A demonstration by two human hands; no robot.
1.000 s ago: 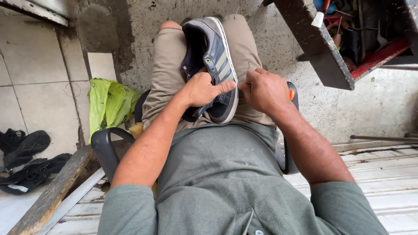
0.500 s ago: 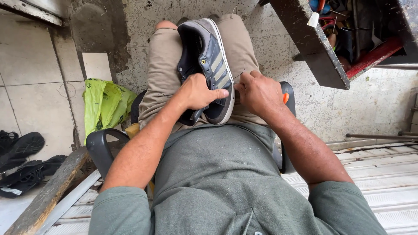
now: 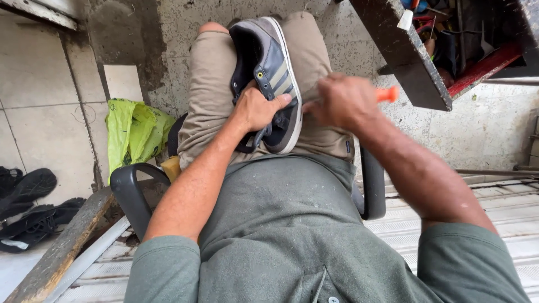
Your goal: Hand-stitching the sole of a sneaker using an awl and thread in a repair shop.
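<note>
Shoe (image 3: 272, 73): grey sneaker with a white sole edge and pale side stripes, lying along the person's lap, toe toward 12 o'clock, heel toward 6 o'clock.
Left hand (image 3: 255, 109): at the heel end of the shoe, fingers wrapped over the collar and side, thumb stretched along the white sole edge; clamped on the shoe.
Right hand (image 3: 342, 101): at 3 o'clock from the shoe, just beside its sole edge, blurred; fingers curled together around an orange tool handle (image 3: 387, 93) that sticks out toward 3 o'clock.
Lap: tan shorts (image 3: 210, 84) under the shoe, green shirt (image 3: 292, 224) at 6 o'clock.
Seat: black chair arms (image 3: 132, 191) at 8 o'clock and 4 o'clock.
Floor, 9 o'clock: yellow-green bag (image 3: 132, 132), with black sandals (image 3: 25, 205) farther out.
Upper right, 1 o'clock: dark box of tools (image 3: 418, 67).
</note>
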